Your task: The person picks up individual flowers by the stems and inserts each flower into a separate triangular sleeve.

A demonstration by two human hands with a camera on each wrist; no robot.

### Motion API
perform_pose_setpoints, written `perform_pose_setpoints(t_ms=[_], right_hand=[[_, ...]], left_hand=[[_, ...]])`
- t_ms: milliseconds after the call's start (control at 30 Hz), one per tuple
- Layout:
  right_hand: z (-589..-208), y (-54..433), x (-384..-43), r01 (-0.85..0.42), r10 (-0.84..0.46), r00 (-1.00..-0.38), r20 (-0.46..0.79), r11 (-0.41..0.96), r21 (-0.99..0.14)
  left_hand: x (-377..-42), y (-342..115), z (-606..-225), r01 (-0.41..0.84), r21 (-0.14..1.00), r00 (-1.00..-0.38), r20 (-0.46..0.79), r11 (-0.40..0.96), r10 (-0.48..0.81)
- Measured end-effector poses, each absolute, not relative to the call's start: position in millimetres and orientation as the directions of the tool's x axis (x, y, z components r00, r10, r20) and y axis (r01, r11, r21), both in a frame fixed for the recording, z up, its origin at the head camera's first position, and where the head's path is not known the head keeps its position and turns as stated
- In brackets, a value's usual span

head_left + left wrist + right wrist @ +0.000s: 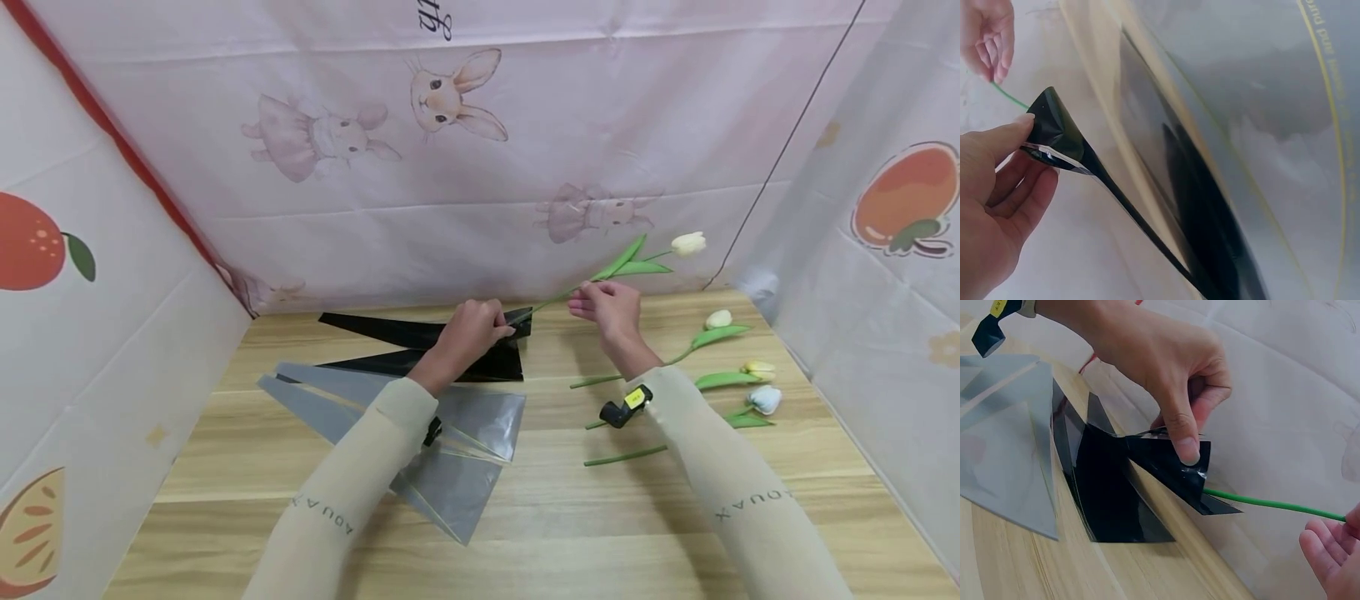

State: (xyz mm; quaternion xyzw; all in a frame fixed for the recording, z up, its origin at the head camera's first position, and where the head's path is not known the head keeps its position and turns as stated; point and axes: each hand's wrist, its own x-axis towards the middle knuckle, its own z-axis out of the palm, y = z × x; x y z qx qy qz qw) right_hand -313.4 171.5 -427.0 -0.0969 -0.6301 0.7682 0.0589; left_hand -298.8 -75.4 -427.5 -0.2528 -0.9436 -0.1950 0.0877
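Note:
With its thumb and fingers, my left hand (467,340) pinches the wide end of a black plastic flower sleeve (1166,464), lifted off the table near the back wall. My right hand (613,315) pinches the green stem (1272,502) of a white artificial tulip (688,243). Its bloom and leaves point up to the right, beyond the hand. The stem's lower end meets the sleeve's mouth and its tip is hidden there. Another black sleeve (1100,487) lies flat on the table beneath the held one.
Grey translucent sleeves (465,492) with yellow lines lie front left, partly under the left forearm. To the right lie a white tulip (718,319), a yellowish tulip (759,371) and a pale blue tulip (765,400), stems pointing left. Printed cloth walls (480,175) enclose the wooden table (540,533).

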Motion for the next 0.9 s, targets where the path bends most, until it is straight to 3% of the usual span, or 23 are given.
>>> perform_pose_setpoints(t_ms=[900], right_hand=[[-411, 139, -300, -0.045, 0.168, -0.986, 0.015, -0.178, -0.983]], left_hand=[[-286, -82, -403, 0.598, 0.209, -0.768, 0.427, 0.774, 0.478]])
